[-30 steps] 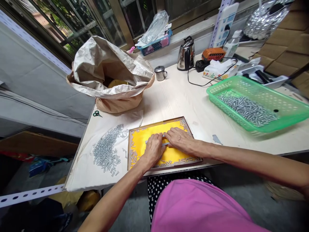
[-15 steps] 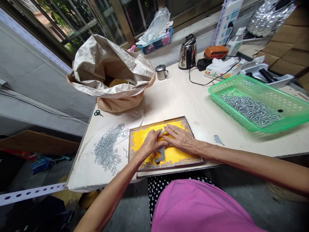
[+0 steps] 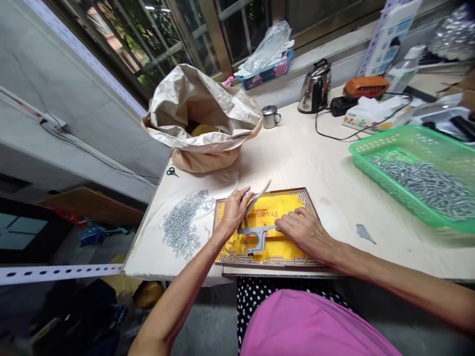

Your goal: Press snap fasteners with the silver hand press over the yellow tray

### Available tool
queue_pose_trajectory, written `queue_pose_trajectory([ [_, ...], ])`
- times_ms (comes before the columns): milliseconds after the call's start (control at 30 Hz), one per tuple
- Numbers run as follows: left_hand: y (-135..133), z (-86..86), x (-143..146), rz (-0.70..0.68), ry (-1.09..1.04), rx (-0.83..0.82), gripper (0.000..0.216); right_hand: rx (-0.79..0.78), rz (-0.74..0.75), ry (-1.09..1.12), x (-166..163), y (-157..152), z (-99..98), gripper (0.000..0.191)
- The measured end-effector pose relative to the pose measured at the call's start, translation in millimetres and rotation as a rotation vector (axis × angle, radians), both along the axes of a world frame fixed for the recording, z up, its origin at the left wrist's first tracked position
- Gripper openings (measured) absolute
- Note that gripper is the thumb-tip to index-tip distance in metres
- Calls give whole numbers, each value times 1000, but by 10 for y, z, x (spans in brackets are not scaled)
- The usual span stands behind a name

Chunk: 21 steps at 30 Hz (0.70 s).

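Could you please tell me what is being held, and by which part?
The right grip holds the gray tool by its right end; left grip: hold unclear.

The right hand [image 3: 302, 231] gripped the end of a grey lever tool [image 3: 261, 238] over a shallow tray [image 3: 314, 210] with a printed yellow lining [image 3: 287, 201]. The left hand [image 3: 233, 211] was at the tool's raised lever, its exact grip unclear. Small metal pins [image 3: 181, 225] lay heaped on a white cloth [image 3: 148, 252] left of the tray; more filled part of a green plastic basket [image 3: 384, 190]. Behind stood an open sack [image 3: 208, 159], a lidded metal mug [image 3: 269, 117] and a steel kettle [image 3: 308, 91].
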<state>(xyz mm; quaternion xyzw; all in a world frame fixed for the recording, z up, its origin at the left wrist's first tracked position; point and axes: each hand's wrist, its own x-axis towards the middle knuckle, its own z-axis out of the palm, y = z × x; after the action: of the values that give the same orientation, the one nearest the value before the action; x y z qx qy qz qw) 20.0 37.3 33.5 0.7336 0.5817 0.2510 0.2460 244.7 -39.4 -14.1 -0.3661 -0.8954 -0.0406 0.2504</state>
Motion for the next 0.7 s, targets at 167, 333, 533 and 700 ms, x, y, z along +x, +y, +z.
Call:
queue_pose_trajectory([
  [167, 102, -26, -784, 362, 304, 58, 26, -103, -7, 106, 87, -76, -98, 28],
  [333, 125, -175, -1365, 361, 614, 17, 28, -168, -21, 192, 80, -110, -114, 27],
  [533, 89, -275, -1524, 102, 752, -44, 30, -195, -28, 194, 102, -147, -179, 28],
  [700, 40, -365, -1596, 70, 683, 44, 30, -269, -33, 205, 104, -190, -261, 27],
])
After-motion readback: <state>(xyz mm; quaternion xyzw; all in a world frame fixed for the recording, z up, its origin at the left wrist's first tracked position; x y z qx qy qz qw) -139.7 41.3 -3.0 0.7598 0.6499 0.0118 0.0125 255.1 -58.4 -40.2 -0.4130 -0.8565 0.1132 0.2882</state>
